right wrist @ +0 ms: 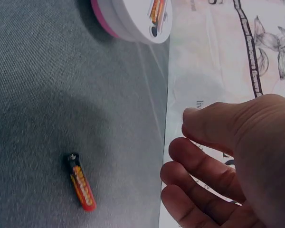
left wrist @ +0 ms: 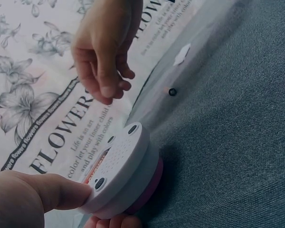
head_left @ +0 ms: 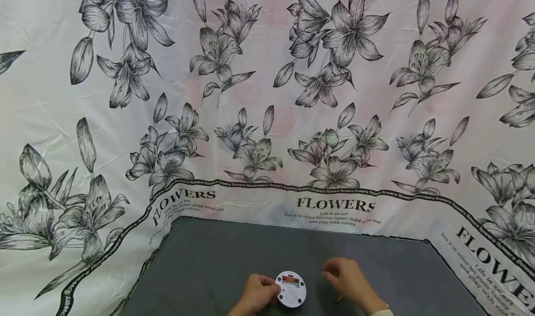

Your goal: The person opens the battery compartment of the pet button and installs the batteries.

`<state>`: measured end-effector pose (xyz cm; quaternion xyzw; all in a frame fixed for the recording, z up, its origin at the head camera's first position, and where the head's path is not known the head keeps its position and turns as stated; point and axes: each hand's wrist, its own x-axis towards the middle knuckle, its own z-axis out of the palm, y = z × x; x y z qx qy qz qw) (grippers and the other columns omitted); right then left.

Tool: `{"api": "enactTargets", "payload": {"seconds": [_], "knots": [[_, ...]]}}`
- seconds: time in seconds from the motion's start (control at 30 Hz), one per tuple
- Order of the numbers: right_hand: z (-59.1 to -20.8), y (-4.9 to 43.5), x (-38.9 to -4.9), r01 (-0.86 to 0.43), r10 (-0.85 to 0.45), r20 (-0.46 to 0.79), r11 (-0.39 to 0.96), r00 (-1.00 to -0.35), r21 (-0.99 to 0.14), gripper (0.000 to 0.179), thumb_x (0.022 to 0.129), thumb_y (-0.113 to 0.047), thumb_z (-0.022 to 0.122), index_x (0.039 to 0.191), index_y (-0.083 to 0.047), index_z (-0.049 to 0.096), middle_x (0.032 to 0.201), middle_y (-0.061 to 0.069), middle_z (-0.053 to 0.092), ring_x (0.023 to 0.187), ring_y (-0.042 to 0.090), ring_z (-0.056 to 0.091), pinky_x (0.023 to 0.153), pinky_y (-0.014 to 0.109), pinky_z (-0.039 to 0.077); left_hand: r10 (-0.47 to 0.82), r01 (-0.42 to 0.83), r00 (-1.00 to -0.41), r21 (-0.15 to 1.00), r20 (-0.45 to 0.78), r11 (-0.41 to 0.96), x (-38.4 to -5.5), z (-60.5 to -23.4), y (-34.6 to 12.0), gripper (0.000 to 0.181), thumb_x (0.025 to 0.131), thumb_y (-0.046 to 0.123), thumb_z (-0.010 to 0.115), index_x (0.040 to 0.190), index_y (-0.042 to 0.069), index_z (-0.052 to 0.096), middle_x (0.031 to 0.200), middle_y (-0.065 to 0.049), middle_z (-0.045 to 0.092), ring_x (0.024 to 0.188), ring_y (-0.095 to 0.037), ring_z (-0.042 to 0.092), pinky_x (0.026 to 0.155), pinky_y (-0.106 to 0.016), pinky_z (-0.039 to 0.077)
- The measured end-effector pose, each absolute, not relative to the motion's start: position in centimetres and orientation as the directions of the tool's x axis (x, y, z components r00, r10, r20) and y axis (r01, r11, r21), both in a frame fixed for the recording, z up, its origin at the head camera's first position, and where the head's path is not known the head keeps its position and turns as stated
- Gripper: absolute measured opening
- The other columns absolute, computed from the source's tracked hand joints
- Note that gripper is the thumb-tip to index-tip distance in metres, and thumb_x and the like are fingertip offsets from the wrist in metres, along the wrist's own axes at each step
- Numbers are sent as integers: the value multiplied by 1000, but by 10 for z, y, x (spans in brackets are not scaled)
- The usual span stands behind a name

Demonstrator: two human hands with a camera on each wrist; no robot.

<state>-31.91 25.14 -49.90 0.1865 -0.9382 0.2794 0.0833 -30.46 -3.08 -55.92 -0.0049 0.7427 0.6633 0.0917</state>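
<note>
My left hand (head_left: 260,292) pinches the rim of a round white battery-powered device (head_left: 291,297), thumb on top and fingers below. Its underside faces up, showing a speaker grille, dark round feet and an uncovered battery compartment (head_left: 290,279). Red-orange battery (right wrist: 157,10) casing shows inside; how many cells sit there I cannot tell. A pink part (left wrist: 149,187) lies lowest, toward the table. To the right of the device, my right hand (head_left: 349,279) hovers with fingers loosely bent and nothing in them. Below it, a loose red-and-black battery (right wrist: 80,183) lies on the table.
A small white flat piece (left wrist: 182,54) rests on the grey tabletop (head_left: 217,260), beyond the loose battery in the left wrist view. Behind the table hangs a white flower-printed cloth (head_left: 267,134), which also borders both sides.
</note>
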Motion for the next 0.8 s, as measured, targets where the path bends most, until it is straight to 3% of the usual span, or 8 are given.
{"api": "enactTargets", "payload": {"seconds": [0.37,0.57,0.8], "knots": [[-516,277,-326,-315,-307,105,792,-946,-523,10,88,-2,84,93,-11,82,86,-4,78,74,9,70,65,30,59,107,-118,-986,988,-129,101,-304,-559,-31,17,87,-2,71,101,-11,72,85,-10,73,72,-12,72,68,-31,66],[-589,324,-369,-404,-420,86,766,-903,-500,11,88,-10,83,98,-15,83,91,-5,79,78,2,69,66,31,60,104,-124,-985,984,-137,124,-304,-559,-31,15,89,-2,71,101,-11,73,86,-10,74,73,-12,72,68,-32,66],[-639,349,-395,-511,-507,122,765,-853,-391,21,80,-13,89,93,-26,82,87,-22,73,77,-6,64,64,28,57,100,-167,-978,974,-183,152,-307,-559,-31,14,90,-1,72,101,-9,74,87,-9,74,74,-12,73,69,-32,66]]}}
